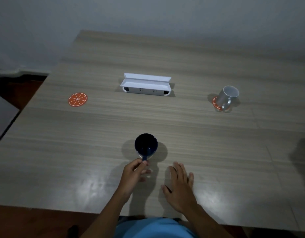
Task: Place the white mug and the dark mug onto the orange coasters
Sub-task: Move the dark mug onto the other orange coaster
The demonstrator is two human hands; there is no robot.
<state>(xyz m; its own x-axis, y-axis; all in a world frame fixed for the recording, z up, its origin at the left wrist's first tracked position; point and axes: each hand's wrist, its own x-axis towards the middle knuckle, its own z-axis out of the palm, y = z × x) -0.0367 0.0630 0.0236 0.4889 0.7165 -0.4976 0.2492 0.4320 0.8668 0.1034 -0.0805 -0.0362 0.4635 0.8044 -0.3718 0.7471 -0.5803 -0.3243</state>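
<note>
Dark blue, the dark mug (146, 146) stands upright on the worktop (191, 127), its handle pinched by the left hand (135, 172); the right hand (180, 184) is held flat and empty. With the white mug (228, 96) seated on the right coaster (216, 105), a lift leftward to the bare orange coaster (77, 99) is called for.

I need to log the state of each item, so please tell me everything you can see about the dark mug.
The dark mug is deep navy, glossy like glazed ceramic, and looks empty. It stands upright on the wooden table near the front edge, on no coaster, with its handle pointing toward the person. The left hand pinches that handle; the right hand lies flat beside it, not touching.
</note>
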